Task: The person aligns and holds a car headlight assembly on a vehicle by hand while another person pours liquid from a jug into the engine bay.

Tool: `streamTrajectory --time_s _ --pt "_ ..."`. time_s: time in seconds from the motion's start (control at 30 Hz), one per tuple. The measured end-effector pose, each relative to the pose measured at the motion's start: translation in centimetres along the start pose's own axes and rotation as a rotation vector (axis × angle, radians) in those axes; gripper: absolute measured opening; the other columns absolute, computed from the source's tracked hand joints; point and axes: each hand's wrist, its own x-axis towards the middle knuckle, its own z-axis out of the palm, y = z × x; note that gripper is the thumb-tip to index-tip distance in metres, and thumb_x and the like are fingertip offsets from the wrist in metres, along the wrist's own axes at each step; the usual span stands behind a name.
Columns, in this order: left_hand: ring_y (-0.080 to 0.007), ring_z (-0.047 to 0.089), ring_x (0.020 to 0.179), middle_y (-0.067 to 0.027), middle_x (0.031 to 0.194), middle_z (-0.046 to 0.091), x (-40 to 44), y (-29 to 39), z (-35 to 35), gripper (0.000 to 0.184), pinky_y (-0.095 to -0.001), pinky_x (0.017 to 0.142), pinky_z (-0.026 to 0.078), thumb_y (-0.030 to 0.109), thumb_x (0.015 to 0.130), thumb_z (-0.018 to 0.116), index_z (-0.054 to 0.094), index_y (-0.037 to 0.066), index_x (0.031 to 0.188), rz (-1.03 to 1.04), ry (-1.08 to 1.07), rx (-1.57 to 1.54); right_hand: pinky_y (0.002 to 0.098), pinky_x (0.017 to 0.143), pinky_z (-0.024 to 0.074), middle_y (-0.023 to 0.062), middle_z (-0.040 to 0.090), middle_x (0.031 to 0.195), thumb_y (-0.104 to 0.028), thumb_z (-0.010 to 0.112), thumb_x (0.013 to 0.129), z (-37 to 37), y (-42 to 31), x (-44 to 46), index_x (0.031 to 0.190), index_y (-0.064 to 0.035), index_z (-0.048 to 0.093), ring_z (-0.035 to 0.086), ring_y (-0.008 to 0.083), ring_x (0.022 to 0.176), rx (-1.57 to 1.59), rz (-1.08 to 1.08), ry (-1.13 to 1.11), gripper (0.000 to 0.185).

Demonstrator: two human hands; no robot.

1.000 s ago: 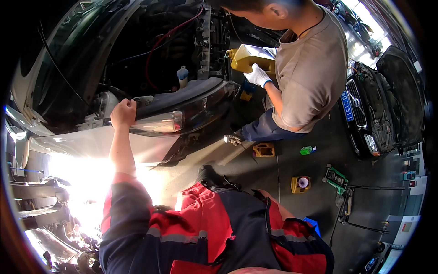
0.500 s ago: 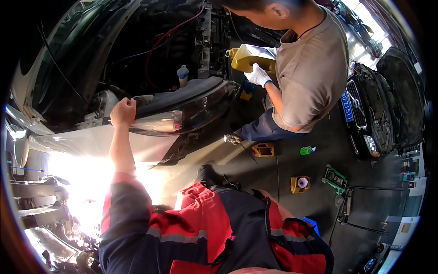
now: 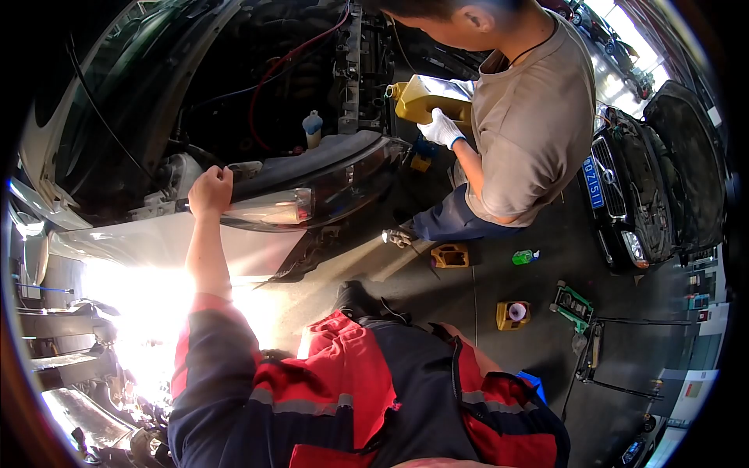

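White bodywork meets the worker's left hand (image 3: 211,192) at the inner end of a headlight (image 3: 269,209) on a car (image 3: 164,246) with its engine bay exposed. The fingers are curled into a narrow fist; whether they grip an edge cannot be told. The right hand is hidden, so its grip cannot be told either.

The headlight sits at the car's front corner, below a dark trim strip (image 3: 312,158). Behind that strip stands a blue-topped container (image 3: 313,129), near a red hose (image 3: 255,109) looping through the bay.

Across the front end, a co-worker (image 3: 534,117) in a tan shirt holds a yellow jug (image 3: 427,103) in a white-gloved hand (image 3: 441,129). On the floor are a brown jug (image 3: 450,256), a green bottle (image 3: 525,257), a yellow container (image 3: 503,316) topped by a pale funnel (image 3: 518,312) and a green jack (image 3: 576,306). At right, a black car (image 3: 620,234) stands with its hood raised.
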Motion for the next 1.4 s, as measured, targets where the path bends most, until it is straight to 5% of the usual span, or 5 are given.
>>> streamTrajectory --time_s 0.6,0.87,1.07,1.17,1.4 --pt "-0.0347 0.069 0.092 -0.0120 0.090 0.074 -0.2 0.6 -0.6 0.037 -0.0465 0.082 0.053 0.042 0.099 0.051 0.071 0.011 0.092 -0.014 -0.016 -0.023 0.0327 0.068 0.0518 0.0077 0.067 0.086 -0.027 0.054 0.104 0.7 0.4 0.3 0.114 -0.0041 0.067 0.064 0.0217 0.075 0.104 0.097 0.031 0.028" --pt "-0.0351 0.069 0.091 -0.0120 0.089 0.074 0.4 0.1 0.0 0.038 -0.0481 0.082 0.053 0.040 0.098 0.048 0.069 0.010 0.090 -0.016 -0.058 0.000 0.0485 0.076 0.0522 0.0246 0.071 0.098 -0.025 0.064 0.093 0.1 -2.1 0.8 0.103 -0.0054 0.071 0.070 0.0418 0.093 -0.494 -0.107 -0.048 0.023" --pt "-0.0377 0.069 0.093 -0.0146 0.091 0.074 0.6 0.0 0.1 0.036 -0.0486 0.086 0.053 0.037 0.096 0.050 0.071 0.008 0.093 -0.011 -0.083 0.020 0.0485 0.083 0.0534 0.0250 0.071 0.106 -0.029 0.063 0.093 2.3 -0.3 3.9 0.103 -0.0057 0.074 0.067 0.0451 0.103 -0.299 0.098 0.055 0.028" --pt "-0.0391 0.069 0.093 -0.0167 0.094 0.074 0.5 -0.1 -0.3 0.034 -0.0502 0.085 0.053 0.034 0.095 0.052 0.072 0.007 0.091 0.029 -0.065 -0.013 0.0502 0.085 0.0537 0.0249 0.071 0.109 -0.032 0.063 0.094 3.8 -5.6 3.7 0.103 -0.0051 0.074 0.067 0.0453 0.104 -0.730 0.076 -0.055 0.031" --pt "-0.0383 0.068 0.088 -0.0159 0.088 0.073 0.3 -1.1 0.2 0.032 -0.0516 0.080 0.053 0.032 0.095 0.055 0.069 0.006 0.084 0.202 0.019 -0.063 0.0528 0.090 0.0527 0.0245 0.071 0.113 -0.035 0.056 0.097 9.5 -7.2 3.2 0.108 -0.0047 0.075 0.067 0.0433 0.108 -0.541 0.007 0.044 0.037"
